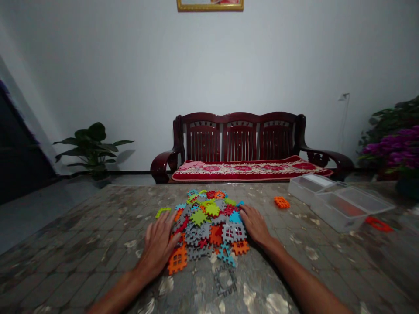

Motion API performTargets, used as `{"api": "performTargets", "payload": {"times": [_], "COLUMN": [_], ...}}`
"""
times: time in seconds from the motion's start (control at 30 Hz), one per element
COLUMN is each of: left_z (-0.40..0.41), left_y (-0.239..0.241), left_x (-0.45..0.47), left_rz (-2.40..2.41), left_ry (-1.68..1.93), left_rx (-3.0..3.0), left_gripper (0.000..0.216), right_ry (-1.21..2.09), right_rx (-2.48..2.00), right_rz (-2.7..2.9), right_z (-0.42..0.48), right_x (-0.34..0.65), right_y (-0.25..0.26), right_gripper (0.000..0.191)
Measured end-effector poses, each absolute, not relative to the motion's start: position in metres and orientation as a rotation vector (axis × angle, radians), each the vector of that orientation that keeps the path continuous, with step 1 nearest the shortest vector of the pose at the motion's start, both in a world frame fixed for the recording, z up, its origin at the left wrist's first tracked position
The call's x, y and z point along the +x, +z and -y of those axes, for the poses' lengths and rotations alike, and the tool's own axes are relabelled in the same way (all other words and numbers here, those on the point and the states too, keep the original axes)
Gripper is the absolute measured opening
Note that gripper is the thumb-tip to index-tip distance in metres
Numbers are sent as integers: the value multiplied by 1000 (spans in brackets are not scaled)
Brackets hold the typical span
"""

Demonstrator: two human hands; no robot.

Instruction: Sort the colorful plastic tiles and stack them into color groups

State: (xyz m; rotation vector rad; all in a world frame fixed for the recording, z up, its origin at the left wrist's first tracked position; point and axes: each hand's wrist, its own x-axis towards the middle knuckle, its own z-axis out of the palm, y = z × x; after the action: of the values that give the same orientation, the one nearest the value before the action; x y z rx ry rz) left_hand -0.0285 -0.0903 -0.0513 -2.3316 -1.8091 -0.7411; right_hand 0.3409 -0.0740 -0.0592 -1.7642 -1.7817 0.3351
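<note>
A heap of flat interlocking plastic building pieces (198, 216) in grey, orange, red, green and blue lies on the table in front of me. My left hand (159, 242) rests at the heap's left side, fingers stretched out, beside an orange window-patterned piece (178, 260). Just past its fingertips is a lime green strip (163, 212). On the right side of the heap my right hand (255, 224) lies with its fingers extended, close to a grey window piece (234, 232) and a light blue piece (235, 217). Neither hand visibly grips a piece.
The table (108, 244) has a patterned cover. A grey frame piece (225, 280) lies nearest me, an orange piece (282, 202) to the right. Two clear plastic boxes (340, 211) stand at the right, near a red piece (379, 224). Behind is a wooden bench (239, 135).
</note>
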Motion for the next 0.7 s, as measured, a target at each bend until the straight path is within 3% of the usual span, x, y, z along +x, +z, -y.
{"api": "performTargets", "payload": {"times": [0.23, 0.53, 0.7], "left_z": [35, 15, 7], "left_y": [-22, -36, -37], "left_x": [-28, -42, -47], "left_rz": [2491, 2569, 2574], "left_ry": [-685, -796, -805], "left_rx": [-1895, -1948, -1941], "left_gripper": [57, 51, 45], "right_ry": [278, 153, 197], "right_rx": [-1659, -1688, -1858], "right_rz": [1810, 1738, 1943], "right_z": [82, 122, 155], "right_x": [338, 340, 326], "right_y": [-57, -25, -18], "right_gripper": [51, 23, 26]}}
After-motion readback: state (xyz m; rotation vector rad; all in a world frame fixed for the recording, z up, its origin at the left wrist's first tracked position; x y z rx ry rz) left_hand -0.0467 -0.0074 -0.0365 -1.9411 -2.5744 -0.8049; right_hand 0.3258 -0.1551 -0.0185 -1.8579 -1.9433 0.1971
